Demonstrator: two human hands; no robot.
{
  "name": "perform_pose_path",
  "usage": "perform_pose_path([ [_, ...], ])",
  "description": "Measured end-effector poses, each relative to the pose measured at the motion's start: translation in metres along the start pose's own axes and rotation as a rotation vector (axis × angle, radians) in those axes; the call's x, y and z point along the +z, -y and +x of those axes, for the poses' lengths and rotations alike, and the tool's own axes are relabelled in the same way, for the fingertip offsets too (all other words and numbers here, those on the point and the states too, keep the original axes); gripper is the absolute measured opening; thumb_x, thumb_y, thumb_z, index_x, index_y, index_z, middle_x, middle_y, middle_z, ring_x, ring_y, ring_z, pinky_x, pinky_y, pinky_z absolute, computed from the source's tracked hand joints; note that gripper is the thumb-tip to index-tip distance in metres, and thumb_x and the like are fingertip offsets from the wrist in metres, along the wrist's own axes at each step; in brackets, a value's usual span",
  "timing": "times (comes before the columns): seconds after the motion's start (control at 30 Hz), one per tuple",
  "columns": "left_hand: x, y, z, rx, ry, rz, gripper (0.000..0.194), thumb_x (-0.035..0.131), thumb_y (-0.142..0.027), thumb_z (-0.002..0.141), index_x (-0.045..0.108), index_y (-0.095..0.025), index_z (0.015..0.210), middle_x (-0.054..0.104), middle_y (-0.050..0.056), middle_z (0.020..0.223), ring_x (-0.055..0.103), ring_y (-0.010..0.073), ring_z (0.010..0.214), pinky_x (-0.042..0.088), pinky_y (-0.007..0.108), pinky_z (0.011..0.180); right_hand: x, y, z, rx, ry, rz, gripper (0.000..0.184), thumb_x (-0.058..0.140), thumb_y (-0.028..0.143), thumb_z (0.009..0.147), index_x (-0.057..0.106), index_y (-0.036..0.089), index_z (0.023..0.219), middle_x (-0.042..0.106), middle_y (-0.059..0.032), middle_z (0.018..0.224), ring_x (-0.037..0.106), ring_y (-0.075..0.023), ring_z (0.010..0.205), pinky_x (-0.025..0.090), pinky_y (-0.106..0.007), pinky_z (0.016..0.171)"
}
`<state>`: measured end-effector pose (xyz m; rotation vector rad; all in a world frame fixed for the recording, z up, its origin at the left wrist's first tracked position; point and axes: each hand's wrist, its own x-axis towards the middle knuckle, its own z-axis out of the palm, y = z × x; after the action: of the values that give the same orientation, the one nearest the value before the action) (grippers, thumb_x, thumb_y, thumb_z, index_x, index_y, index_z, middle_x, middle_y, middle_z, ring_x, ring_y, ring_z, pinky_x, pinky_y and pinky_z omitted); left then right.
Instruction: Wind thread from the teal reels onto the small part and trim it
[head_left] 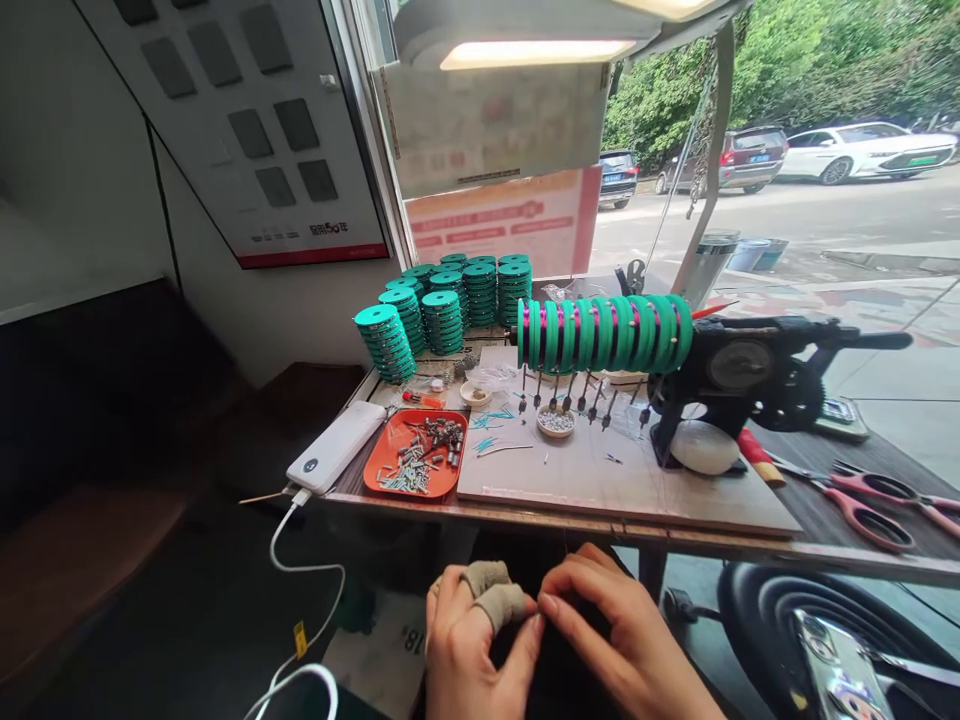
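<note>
Both hands are low in front of me, below the table's front edge. My left hand (472, 640) has grey cloth guards on two fingers, and its thumb and fingers pinch together. My right hand (615, 630) curls inward, fingertips meeting the left hand's. What they pinch is too small and dark to make out. Above them on the table a row of green spools (604, 333) wound with purple thread sits on a black hand-crank winder (739, 385), with small weighted hooks hanging under it.
Stacks of green spools (442, 305) stand at the back. An orange tray (416, 452) holds small metal parts beside a white power bank (335, 446) with a cable. Red-handled scissors (874, 500) lie at the right. A lamp (536, 40) hangs overhead; cars are parked outside.
</note>
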<state>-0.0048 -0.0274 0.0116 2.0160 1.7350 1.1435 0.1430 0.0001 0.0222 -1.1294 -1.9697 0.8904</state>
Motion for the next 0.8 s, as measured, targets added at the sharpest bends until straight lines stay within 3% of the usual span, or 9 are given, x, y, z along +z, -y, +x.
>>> perform_pose_path([
  [0.17,-0.002,-0.003,0.003,0.030,0.010,0.098,0.002,0.064,-0.020,0.069,0.065,-0.021,0.067,0.063,0.005,0.075,0.054,0.0233,0.075,0.042,0.039,0.067,0.001,-0.003,-0.001,-0.031,0.019,-0.059,0.017,0.043,0.019,0.086,0.053,0.019,0.072,0.058,-0.0022,0.067,0.051,-0.0175,0.066,0.039,-0.029,0.060],
  [0.37,-0.010,-0.006,0.009,0.196,0.046,0.243,0.003,0.068,-0.018,0.066,0.066,-0.019,0.063,0.065,0.006,0.070,0.057,0.0225,0.067,0.046,0.037,0.058,0.000,-0.002,-0.001,-0.146,0.020,-0.163,0.015,0.043,0.012,0.084,0.050,0.018,0.072,0.056,-0.0024,0.066,0.048,-0.0172,0.065,0.037,-0.029,0.058],
  [0.53,-0.013,-0.008,0.012,0.166,0.039,0.257,0.011,0.073,-0.011,0.058,0.063,-0.017,0.058,0.064,0.006,0.067,0.057,0.0220,0.066,0.048,0.037,0.057,0.000,0.001,0.002,-0.200,0.088,-0.251,0.017,0.044,0.010,0.084,0.051,0.017,0.071,0.058,-0.0037,0.067,0.048,-0.0182,0.066,0.036,-0.030,0.059],
  [0.67,-0.016,-0.010,0.016,0.207,0.088,0.252,0.015,0.073,-0.009,0.058,0.060,-0.016,0.056,0.063,0.006,0.065,0.056,0.0212,0.066,0.048,0.036,0.057,-0.003,0.002,0.004,-0.154,0.135,-0.228,0.017,0.049,0.009,0.081,0.052,0.017,0.067,0.059,-0.0030,0.066,0.048,-0.0184,0.067,0.037,-0.030,0.059],
  [0.8,-0.020,-0.013,0.022,0.247,0.216,0.212,0.013,0.070,-0.013,0.062,0.058,-0.015,0.058,0.062,0.006,0.068,0.054,0.0208,0.069,0.046,0.036,0.059,-0.009,0.003,0.006,-0.083,0.205,-0.062,0.018,0.051,0.013,0.081,0.052,0.018,0.063,0.059,-0.0012,0.064,0.050,-0.0169,0.065,0.039,-0.028,0.060],
])
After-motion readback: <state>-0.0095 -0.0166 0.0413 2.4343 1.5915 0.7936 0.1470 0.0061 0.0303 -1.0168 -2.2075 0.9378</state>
